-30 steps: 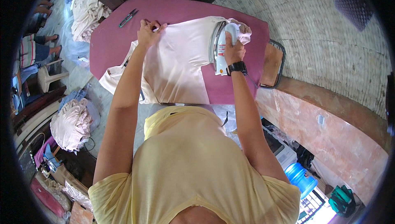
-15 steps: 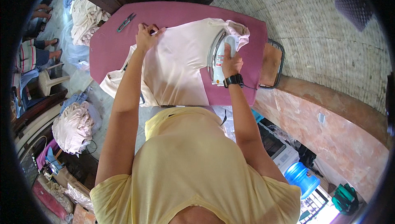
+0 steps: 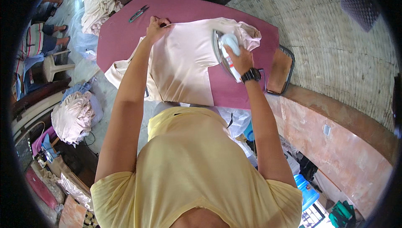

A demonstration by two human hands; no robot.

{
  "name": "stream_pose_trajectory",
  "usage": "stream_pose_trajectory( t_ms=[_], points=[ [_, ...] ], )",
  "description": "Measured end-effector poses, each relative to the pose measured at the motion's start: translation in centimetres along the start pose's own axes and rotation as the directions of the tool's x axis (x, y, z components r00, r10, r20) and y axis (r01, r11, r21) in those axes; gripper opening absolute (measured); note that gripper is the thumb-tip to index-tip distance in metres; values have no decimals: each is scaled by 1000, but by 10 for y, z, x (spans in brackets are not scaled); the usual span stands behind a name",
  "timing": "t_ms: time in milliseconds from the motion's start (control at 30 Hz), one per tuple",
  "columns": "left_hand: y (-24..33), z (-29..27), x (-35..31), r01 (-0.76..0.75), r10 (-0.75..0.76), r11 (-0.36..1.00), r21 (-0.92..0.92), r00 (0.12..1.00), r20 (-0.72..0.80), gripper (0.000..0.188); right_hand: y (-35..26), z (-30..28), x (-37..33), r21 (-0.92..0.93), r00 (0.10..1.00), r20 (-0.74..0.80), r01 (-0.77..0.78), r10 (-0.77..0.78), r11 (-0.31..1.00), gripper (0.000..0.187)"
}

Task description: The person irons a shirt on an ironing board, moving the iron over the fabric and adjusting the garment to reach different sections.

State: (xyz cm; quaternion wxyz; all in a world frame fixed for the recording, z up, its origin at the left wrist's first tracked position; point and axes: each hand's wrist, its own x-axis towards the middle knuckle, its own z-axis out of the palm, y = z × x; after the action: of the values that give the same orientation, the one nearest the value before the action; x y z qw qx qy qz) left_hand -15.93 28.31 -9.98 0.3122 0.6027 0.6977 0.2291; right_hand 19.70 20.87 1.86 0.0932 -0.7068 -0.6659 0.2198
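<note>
ironing board (image 3: 119, 31): maroon top, with small snips (image 3: 138, 14) lying near its far left edge
garment (image 3: 184, 56): pale pink, laid across the board's middle, rumpled sleeve (image 3: 250, 35) toward the right
left hand (image 3: 158, 28): fingers curled, pinching the garment's far edge
right hand (image 3: 241, 60): wrapped around the handle of the white iron (image 3: 229, 44)
iron: nose on the garment, heel over bare board

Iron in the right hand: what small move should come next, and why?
Perhaps glide the iron toward the crumpled right end of the pale garment: that part looks bunched beyond the iron, while the right hand grips the handle and the left hand holds the far edge.
</note>
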Motion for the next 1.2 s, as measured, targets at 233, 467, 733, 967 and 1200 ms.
stream_pose_trajectory(
  t_ms=[233, 467, 733, 967, 1200],
  points=[
    [8, 3, -9, -87, 91, 995, 41, 990, -110, 33, -71, 10, 71, 75, 985, 107, 125, -132, 989, 67],
    [-8, 13, 1, -46, 23, 993, -110, 979, -203, 32, -79, 29, 53, 97, 908, 299, 276, -292, 956, 69],
    [-9, 8, 8, 112, -159, 909, -402, 984, -84, 55, -131, 46, 68, 139, 930, 204, 281, -305, 950, 58],
    [-50, 23, 17, -59, 11, 948, -313, 988, -155, 52, -127, 59, 61, 126, 913, 90, 386, -398, 914, 62],
    [-17, 16, 4, 52, -107, 974, -222, 963, -246, 52, -89, 28, 29, 158, 873, 333, 322, -357, 934, 57]
  ],
)
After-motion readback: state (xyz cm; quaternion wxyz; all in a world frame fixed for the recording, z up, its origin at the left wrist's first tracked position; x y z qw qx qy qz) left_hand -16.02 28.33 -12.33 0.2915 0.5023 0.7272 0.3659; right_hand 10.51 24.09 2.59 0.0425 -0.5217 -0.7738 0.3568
